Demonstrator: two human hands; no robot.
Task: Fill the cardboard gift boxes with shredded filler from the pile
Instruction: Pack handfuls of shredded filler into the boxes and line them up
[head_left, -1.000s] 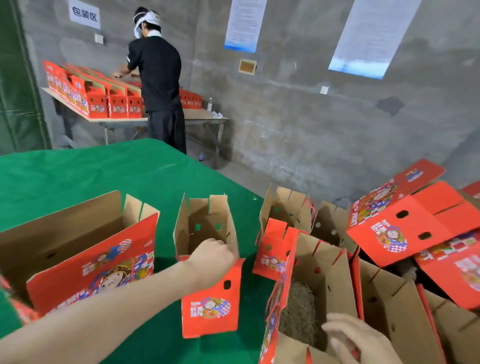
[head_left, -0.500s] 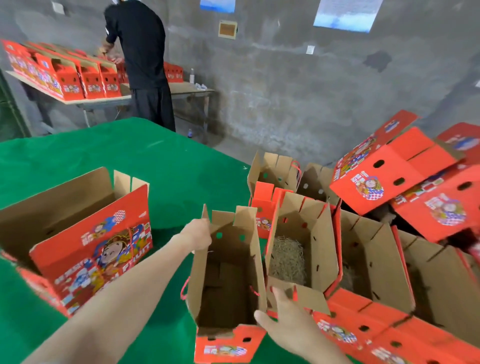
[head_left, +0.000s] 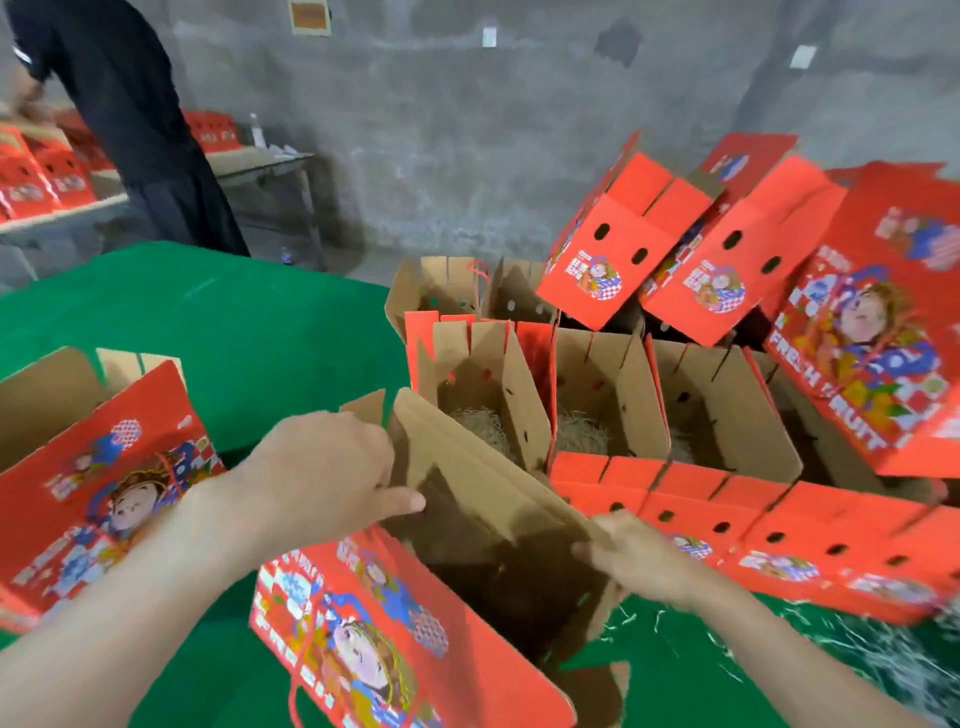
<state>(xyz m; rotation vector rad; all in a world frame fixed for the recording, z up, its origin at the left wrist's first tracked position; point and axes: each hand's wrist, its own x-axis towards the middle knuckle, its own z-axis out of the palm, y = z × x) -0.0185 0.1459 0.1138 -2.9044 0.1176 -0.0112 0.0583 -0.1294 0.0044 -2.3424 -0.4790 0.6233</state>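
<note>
Head view: your left hand (head_left: 322, 478) gripped the left top edge of the open gift box (head_left: 498, 540). The fingers were curled over the outside of the cardboard wall and the thumb lay along the inside. Your right hand (head_left: 641, 564) pinched the same box at its right corner, with the fingers closed on the brown flap edge. Both hands were holding it.

The box sat between the two hands, tilted, with its red printed face (head_left: 384, 639) toward you and its mouth open. The inside was dark and blurred, so I couldn't tell whether any filler was in it.

The shredded filler pile (head_left: 883, 660) lay on the green desk (head_left: 234, 322), right of your right forearm, with loose strands trailing under the wrist.

Just beyond your right hand stood a row of open boxes (head_left: 602, 384), side by side and touching. Pale filler (head_left: 480, 431) showed in their bottoms.

Further out, up and right of that hand, was a stack of tilted red boxes (head_left: 613, 249).

Left of your left forearm stood a larger open box (head_left: 104, 467), upright, with its print facing you.

Far beyond the left hand, a person in black (head_left: 119, 104) stood at a second desk (head_left: 260, 161) loaded with more red boxes (head_left: 47, 182).
</note>
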